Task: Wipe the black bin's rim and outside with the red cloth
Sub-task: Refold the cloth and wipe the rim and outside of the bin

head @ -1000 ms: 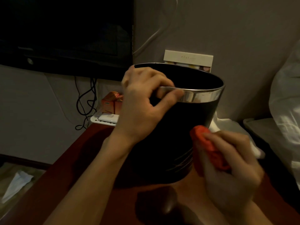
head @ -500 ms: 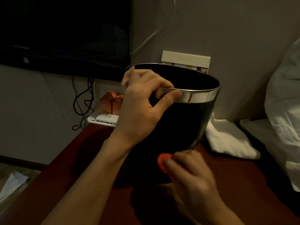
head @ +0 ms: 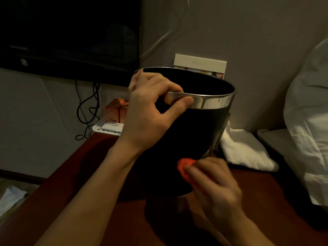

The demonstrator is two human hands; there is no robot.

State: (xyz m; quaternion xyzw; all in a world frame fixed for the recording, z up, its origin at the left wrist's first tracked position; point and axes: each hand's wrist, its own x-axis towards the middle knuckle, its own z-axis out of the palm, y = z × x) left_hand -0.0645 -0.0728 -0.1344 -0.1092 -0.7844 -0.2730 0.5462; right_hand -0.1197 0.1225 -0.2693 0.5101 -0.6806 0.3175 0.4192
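We see one black bin (head: 193,139) standing on the dark red surface (head: 74,201), tilted a little away from us. Our two hands are both busy. The left hand (head: 150,110) grips the bin's single silver rim (head: 211,102), thumb on the outside of the band and fingers curled over the edge. The right hand (head: 213,181), blurred, holds one red cloth (head: 184,166) bunched in its curled fingers and presses it against the lower outside wall of the bin. Behind the bin lie one white towel (head: 245,150) on the surface, one white tray (head: 108,128) and two orange boxes (head: 117,110) side by side.
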